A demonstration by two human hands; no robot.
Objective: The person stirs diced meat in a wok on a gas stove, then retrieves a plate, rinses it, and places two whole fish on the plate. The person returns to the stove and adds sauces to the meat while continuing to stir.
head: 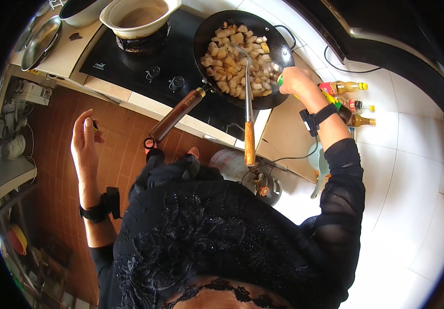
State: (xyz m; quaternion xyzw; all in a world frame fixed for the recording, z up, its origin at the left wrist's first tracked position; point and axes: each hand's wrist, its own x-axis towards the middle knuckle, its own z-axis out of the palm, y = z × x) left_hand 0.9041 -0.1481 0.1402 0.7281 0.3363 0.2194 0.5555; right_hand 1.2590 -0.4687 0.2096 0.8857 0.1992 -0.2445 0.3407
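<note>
My right hand (pixel 297 82) grips a bottle (pixel 329 98) over the wok's right edge. The bottle lies tilted, its neck end pointing at the food, and my hand and forearm hide part of it. Beneath is a black wok (pixel 202 42) holding pale chunks of meat (pixel 229 61). A metal spatula with a wooden handle (pixel 249 143) rests in the wok, its blade among the chunks. Off to the left, away from the stove, my left hand (pixel 85 135) pinches a small dark and yellow object (pixel 95 125), possibly a cap, mostly hidden by the fingers.
The wok's wooden handle (pixel 177 114) juts past the counter edge toward me. A pale clay pot (pixel 141 17) sits on the other burner of the black glass hob (pixel 125 73). Several sauce bottles (pixel 341 88) stand at right. A gas cylinder (pixel 229 164) is below the counter.
</note>
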